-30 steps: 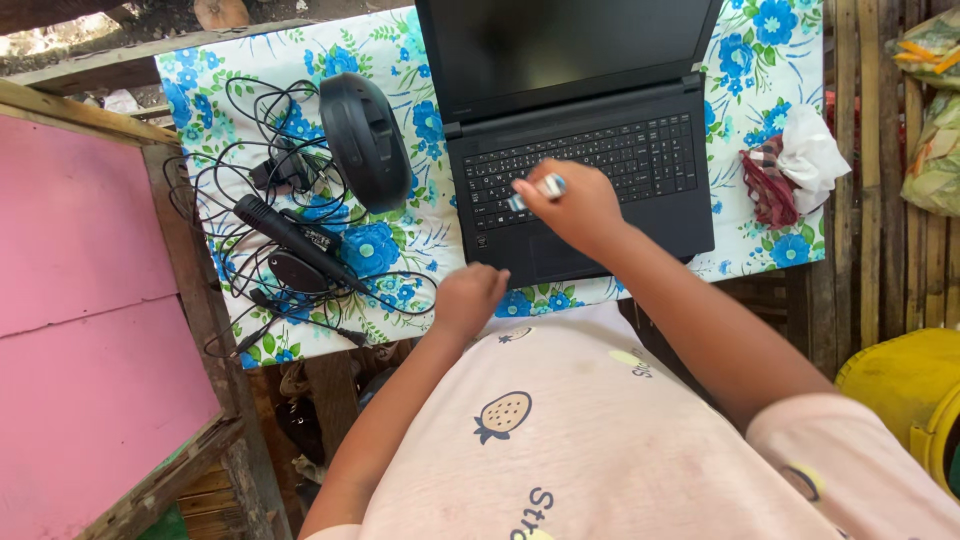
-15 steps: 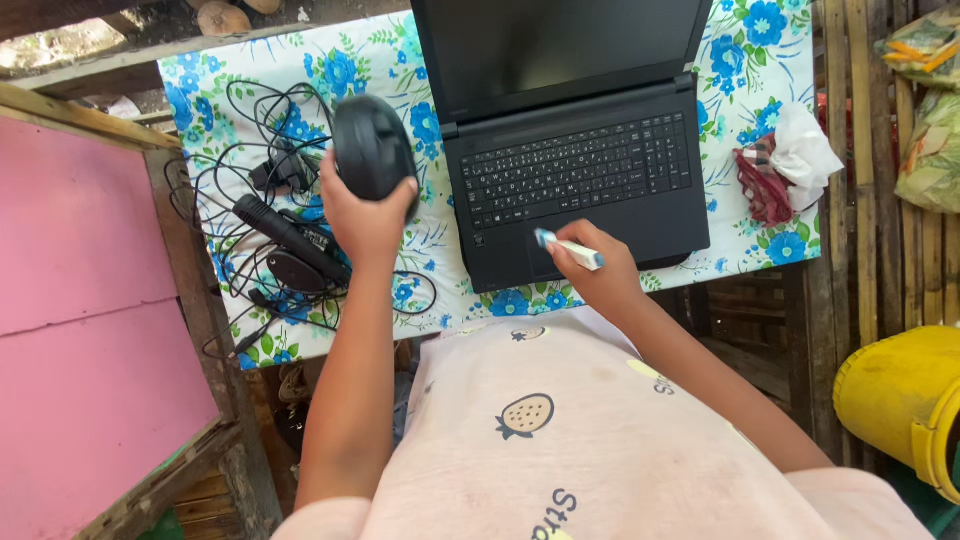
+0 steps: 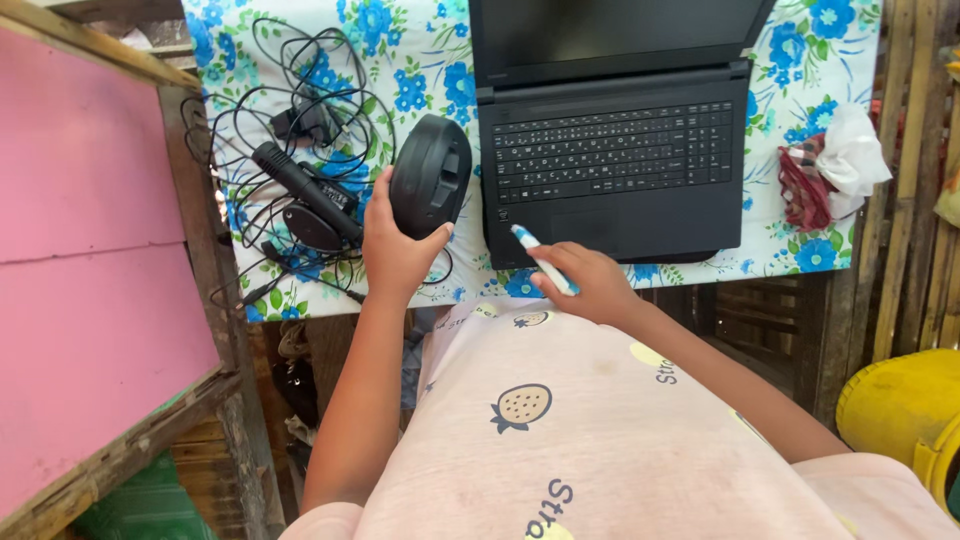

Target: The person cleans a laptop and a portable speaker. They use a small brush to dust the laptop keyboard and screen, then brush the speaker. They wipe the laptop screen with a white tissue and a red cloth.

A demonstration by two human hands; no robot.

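Left hand (image 3: pixel 392 250) is wrapped round the lower end of a black oval speaker (image 3: pixel 431 188), lifted just off the floral-covered bench (image 3: pixel 420 60) btwn the cable tangle w/ mic (image 3: pixel 305 190) and the laptop (image 3: pixel 615 170); best to keep thumb and fingers on opposite sides and steer clear of the cords. Speaker's long axis runs away from the person, top leaning slightly right. Right hand (image 3: pixel 590 285) pinches a blue-tipped white marker (image 3: pixel 542 262) at the laptop's front edge, tip pointing up-left, axis diagonal.

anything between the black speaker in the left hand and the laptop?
Nothing: in the head view only a narrow strip of floral tablecloth separates the black speaker, held by the left hand, from the laptop.
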